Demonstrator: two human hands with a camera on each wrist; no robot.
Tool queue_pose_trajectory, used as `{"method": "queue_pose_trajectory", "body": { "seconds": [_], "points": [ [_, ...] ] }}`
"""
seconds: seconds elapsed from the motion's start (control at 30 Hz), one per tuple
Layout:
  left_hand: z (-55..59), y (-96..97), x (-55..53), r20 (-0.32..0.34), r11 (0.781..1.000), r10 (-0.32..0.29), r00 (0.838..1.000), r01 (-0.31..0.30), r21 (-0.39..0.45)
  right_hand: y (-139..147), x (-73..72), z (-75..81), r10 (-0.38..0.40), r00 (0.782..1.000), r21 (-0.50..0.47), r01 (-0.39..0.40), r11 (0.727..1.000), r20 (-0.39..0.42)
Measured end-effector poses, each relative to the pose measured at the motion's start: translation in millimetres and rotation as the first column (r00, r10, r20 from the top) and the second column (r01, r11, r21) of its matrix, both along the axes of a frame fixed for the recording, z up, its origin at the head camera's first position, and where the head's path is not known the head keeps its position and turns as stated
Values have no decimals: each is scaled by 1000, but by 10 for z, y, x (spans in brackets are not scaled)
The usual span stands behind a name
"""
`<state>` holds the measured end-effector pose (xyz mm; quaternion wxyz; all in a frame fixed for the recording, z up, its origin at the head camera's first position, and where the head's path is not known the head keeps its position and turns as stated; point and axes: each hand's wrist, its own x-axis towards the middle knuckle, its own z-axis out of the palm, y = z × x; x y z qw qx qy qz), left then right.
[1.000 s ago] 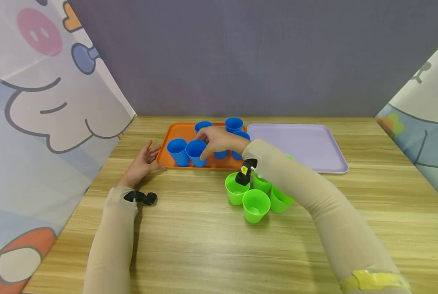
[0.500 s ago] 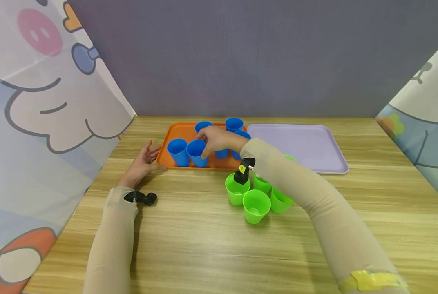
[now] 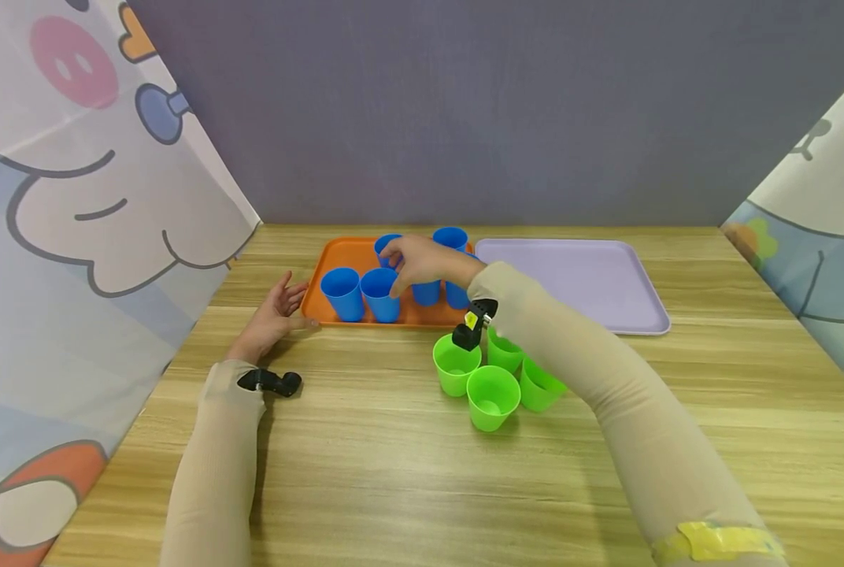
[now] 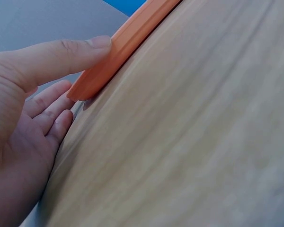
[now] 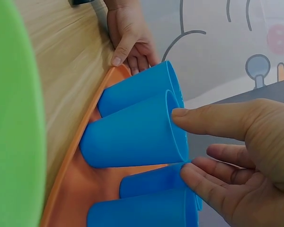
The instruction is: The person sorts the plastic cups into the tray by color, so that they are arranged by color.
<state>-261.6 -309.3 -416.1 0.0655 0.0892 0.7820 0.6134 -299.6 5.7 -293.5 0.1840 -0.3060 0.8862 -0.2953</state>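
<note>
An orange tray (image 3: 340, 252) lies at the back of the table, with several blue cups upright on it. My left hand (image 3: 269, 319) is at the tray's near left corner; in the left wrist view its thumb rests on the rim and the fingers extend past the corner. Above the tray is my right hand (image 3: 425, 264), thumb and fingers spread. In the right wrist view the thumb (image 5: 213, 118) is at the rim of one blue cup (image 5: 132, 135), whether touching I cannot tell. Another blue cup (image 3: 342, 301) stands to its left. The right hand partly hides the cups behind.
A lilac tray (image 3: 564, 272) lies to the right of the orange one. Several green cups (image 3: 493, 402) stand close together in front of the trays, partly under my right forearm. A grey panel (image 3: 493, 110) rises behind the table (image 3: 351, 472).
My right hand has lifted slightly and eased rightward from the front blue cup, which stays upright on the tray. The left hand has not visibly moved.
</note>
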Motion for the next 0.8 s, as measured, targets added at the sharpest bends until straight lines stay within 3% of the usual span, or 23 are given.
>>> {"method": "queue_pose_trajectory", "body": {
  "seconds": [0.33,0.57,0.8],
  "points": [
    [-2,-4,-2,-3,1000,-6,1000,6,-2,88,3,31,-8,1000,-52,9,999,30],
    [-8,-45,9,-5,999,-8,1000,8,51,257,40,131,15,999,-120,-11,993,34],
    [2,-109,72,2,993,50,999,-50,104,616,116,313,-32,999,-219,40,975,39]
  ]
}}
